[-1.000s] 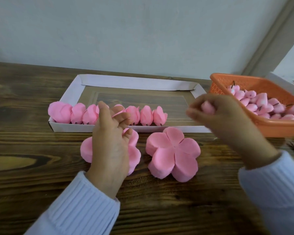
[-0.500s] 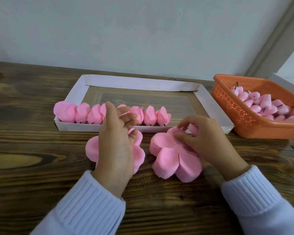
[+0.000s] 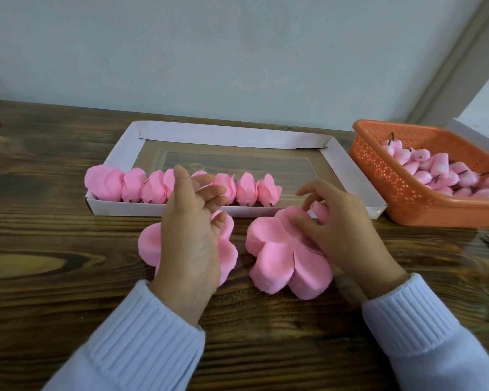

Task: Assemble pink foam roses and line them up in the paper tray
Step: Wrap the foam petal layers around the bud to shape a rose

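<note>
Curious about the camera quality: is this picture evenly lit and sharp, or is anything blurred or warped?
Head view: light is soft and even, with faint shadows under the petal stack. Head view: the wide lens bows the table's far edge. Head view: the basket and the right border look slightly smeared; the right hand, holding a bud, is sharper.

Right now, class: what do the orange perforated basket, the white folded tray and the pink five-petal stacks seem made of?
Orange perforated basket: likely moulded plastic, glossy, regular holes. White folded tray: matte paper or thin card, creased corners. Pink five-petal stacks: probably foam, matte, thick layered edges.
</note>
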Available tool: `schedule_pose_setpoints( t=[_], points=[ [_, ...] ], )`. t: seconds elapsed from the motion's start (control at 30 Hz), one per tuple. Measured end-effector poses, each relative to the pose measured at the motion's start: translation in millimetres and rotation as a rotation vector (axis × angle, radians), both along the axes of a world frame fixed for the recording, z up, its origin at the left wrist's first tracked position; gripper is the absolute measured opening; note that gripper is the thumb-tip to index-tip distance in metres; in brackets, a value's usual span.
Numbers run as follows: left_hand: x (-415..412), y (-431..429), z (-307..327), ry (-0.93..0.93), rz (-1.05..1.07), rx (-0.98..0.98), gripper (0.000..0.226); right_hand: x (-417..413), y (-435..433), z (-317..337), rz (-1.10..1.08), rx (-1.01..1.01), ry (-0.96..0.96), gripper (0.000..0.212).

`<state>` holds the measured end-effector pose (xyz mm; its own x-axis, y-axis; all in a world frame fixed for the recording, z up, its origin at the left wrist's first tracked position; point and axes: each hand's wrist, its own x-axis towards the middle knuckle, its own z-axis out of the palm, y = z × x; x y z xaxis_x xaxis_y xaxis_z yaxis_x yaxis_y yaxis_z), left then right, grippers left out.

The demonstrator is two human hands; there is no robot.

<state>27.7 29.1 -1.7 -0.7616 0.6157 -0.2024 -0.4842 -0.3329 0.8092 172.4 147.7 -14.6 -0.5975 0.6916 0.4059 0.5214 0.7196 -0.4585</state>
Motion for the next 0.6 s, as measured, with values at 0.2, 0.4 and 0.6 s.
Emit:
schedule_pose_setpoints(
  t=[0.2, 0.4, 0.6],
  points=[
    [0, -1, 1, -0.008, -0.008, -0.004, 0.047, 1, 0, 1, 0.03, 0.042, 0.006, 0.009],
    [2, -1, 0, 0.11, -0.064, -0.025, 0.028, 5, -3, 6, 0.068, -0.016, 0.295, 0.015],
    [9, -4, -13, 0.648, -0.343, -0.046, 0.028, 4, -16, 15, 0.207, -0.034, 0.487, 0.015]
  ],
)
